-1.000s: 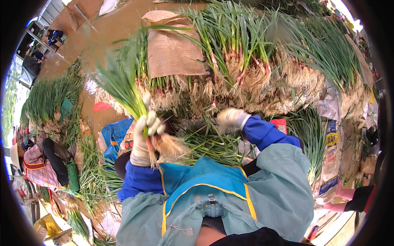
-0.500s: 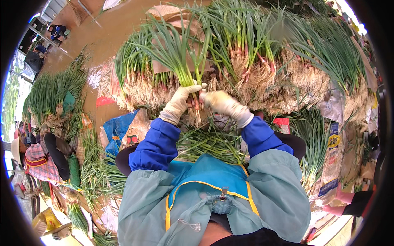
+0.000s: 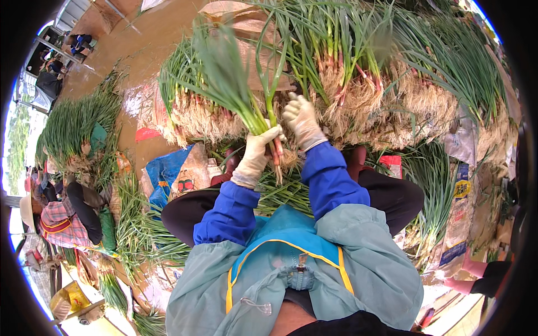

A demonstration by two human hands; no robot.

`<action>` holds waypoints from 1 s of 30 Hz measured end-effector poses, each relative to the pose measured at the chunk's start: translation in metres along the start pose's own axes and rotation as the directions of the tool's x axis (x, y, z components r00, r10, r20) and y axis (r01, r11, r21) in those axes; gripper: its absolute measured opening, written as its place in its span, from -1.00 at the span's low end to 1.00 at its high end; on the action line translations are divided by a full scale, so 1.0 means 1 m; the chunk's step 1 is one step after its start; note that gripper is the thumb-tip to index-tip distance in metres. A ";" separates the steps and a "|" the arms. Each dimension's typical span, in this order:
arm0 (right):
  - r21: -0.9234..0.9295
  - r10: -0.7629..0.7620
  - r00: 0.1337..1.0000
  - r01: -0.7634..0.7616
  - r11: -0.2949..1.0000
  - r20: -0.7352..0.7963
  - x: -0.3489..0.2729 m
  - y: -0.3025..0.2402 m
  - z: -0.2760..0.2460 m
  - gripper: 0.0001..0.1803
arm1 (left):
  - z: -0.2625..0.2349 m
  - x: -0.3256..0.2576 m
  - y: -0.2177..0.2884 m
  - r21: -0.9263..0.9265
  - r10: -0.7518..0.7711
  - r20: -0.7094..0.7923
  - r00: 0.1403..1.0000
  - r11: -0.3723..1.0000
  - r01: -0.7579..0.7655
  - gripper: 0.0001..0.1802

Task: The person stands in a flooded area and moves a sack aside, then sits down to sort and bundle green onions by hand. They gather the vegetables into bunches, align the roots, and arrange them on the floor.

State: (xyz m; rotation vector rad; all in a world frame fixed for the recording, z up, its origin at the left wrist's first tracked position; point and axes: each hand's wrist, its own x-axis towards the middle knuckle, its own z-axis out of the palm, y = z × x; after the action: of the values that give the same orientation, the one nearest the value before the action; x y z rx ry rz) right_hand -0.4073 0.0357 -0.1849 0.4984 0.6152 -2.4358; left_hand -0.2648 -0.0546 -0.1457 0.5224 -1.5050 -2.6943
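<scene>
My left hand (image 3: 256, 154), in a pale glove, is closed around a small bunch of green onions (image 3: 251, 115). Their leaves point up and away, smeared by motion, and the reddish-white root ends (image 3: 277, 152) stick out below my fist. One stalk (image 3: 269, 103) leans apart from the others toward the right. Beside it my gloved right hand (image 3: 303, 120) has its fingers curled in; whether anything thin is in them is hidden. Straight ahead lies a long heap of green onions (image 3: 350, 50) with shaggy pale roots (image 3: 358, 106) turned toward me.
Loose green leaves (image 3: 288, 193) lie between my knees. A blue and tan sack (image 3: 168, 173) is at left, more green onions (image 3: 428, 185) at right. A person in a plaid top (image 3: 64, 224) sits at far left near another heap (image 3: 70, 129). Muddy brown ground (image 3: 145, 50) stretches beyond.
My right hand has moved away from the root ends, up and slightly right, and turned with its fingers upward. My left hand has shifted a little right and nearer, the bunch still in it.
</scene>
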 end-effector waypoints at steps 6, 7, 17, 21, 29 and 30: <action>-0.552 0.267 0.909 -0.050 0.832 0.320 -0.025 0.002 0.023 -0.44 | -0.027 -0.007 -0.008 -0.406 0.022 0.211 0.977 0.911 0.067 -0.62; -0.573 0.270 0.880 0.002 0.820 0.390 -0.028 0.012 0.024 -0.47 | -0.030 -0.007 -0.010 -0.412 -0.039 0.184 0.982 0.904 0.113 -0.61; -0.628 -0.185 0.969 0.042 0.777 -0.163 -0.011 0.043 0.003 -0.64 | -0.030 0.004 -0.033 -0.200 -0.020 -0.061 0.998 0.980 0.007 -0.68; -0.889 -0.640 0.706 0.451 0.076 0.303 -0.022 0.040 0.003 -0.63 | -0.027 0.008 -0.038 -0.103 -0.018 -0.073 0.997 0.995 0.010 -0.71; -0.470 -0.073 0.995 0.031 0.882 -0.073 -0.045 0.030 0.002 -0.70 | -0.028 -0.003 -0.054 -0.369 0.002 0.124 0.992 0.928 0.044 -0.73; -0.421 -0.032 0.999 0.024 0.907 -0.012 -0.044 0.031 0.004 -0.69 | -0.030 -0.004 -0.056 -0.350 0.018 0.158 0.987 0.936 0.039 -0.56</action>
State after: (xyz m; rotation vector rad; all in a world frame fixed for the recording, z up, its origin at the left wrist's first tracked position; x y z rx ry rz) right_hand -0.3551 0.0303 -0.1704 0.3325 1.1295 -2.2314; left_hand -0.2443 -0.0489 -0.2052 0.3058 -1.0016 -2.9778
